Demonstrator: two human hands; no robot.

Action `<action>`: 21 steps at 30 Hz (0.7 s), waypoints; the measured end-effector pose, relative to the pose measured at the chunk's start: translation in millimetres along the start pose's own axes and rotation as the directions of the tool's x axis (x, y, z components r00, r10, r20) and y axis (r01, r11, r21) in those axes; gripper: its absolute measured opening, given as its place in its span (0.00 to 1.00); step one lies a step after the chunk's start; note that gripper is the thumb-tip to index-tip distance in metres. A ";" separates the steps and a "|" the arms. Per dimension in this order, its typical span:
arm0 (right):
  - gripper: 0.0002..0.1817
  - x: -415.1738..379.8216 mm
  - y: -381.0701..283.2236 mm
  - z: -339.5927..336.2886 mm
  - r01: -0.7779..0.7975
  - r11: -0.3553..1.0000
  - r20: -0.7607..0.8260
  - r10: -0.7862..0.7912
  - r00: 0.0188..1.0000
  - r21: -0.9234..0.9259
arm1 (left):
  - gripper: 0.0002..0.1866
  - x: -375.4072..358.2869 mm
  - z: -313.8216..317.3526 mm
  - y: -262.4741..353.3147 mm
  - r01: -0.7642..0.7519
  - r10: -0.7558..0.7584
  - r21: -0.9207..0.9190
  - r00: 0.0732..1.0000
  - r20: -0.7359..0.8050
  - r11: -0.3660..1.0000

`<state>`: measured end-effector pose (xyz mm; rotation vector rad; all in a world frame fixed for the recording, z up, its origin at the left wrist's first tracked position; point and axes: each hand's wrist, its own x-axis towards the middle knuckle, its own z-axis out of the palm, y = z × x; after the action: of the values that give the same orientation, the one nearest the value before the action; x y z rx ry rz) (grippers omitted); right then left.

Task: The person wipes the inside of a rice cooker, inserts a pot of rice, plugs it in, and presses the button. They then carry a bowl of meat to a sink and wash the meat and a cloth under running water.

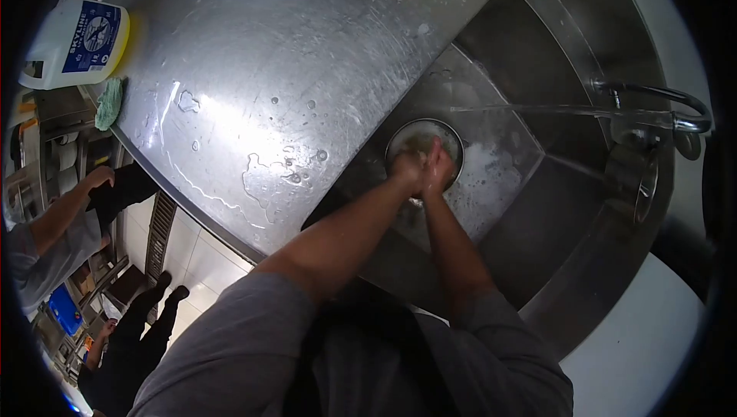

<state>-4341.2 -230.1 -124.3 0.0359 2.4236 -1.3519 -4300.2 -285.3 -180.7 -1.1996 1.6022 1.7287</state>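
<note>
A round metal bowl (pixel 391 138) with cloudy, foamy contents sits in the steel sink (pixel 530 210). My left hand (pixel 407 168) reaches over the bowl's near side, its fingers blurred and partly hidden. Right against it is my right hand (pixel 437 168), wet, with fingers stretched out over the bowl. Whether anything lies between the two hands cannot be made out. From the tap (pixel 691 119) on the right, a stream of water (pixel 530 108) runs across the sink, passing beyond the hands.
Left of the sink stretches a wet steel counter (pixel 253 56) with puddles. A large labelled jug (pixel 80 45) of yellow liquid and a green cloth (pixel 110 102) lie at its far left edge. Two other people, one in a grey shirt (pixel 61 256), stand beyond the counter near shelves.
</note>
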 end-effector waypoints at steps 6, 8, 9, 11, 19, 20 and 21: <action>0.33 36.5 75.6 -1.8 0.228 0.901 0.304 -0.115 0.946 -0.369 | 0.18 -12.4 5.0 -3.6 -0.205 0.161 -0.150 0.952 -0.262 0.967; 0.34 42.7 38.6 -8.2 -0.035 0.912 0.277 0.160 0.947 -0.409 | 0.16 -28.8 -7.3 8.2 -0.261 0.168 -0.306 0.939 -0.299 0.915; 0.30 41.2 15.1 -22.5 -0.174 0.972 0.363 0.222 0.905 -0.159 | 0.15 -38.9 -11.4 16.9 -0.296 0.177 -0.393 0.933 -0.312 0.871; 0.26 43.0 -44.0 -58.6 -0.123 0.992 0.357 0.128 0.925 -0.036 | 0.13 -64.3 -18.0 45.8 -0.358 0.204 -0.585 0.928 -0.313 0.728; 0.08 94.5 -237.3 -191.7 0.248 0.931 0.298 -0.325 0.897 0.268 | 0.07 -61.2 -1.1 229.3 -0.318 0.876 -0.892 0.459 0.152 0.321; 0.08 90.3 -258.3 -199.9 0.038 0.884 0.346 -0.222 0.912 0.466 | 0.08 -86.3 0.7 256.3 -0.830 0.920 -0.419 0.390 0.034 0.367; 0.08 85.8 -272.2 -201.1 0.063 0.874 0.354 -0.260 0.898 0.483 | 0.09 -114.5 2.8 282.4 -0.931 0.965 0.261 0.261 -0.016 0.256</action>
<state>-4535.1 -224.1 165.9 -0.3128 1.7494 -1.7823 -4478.4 -312.7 65.1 -0.0842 2.9228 1.9831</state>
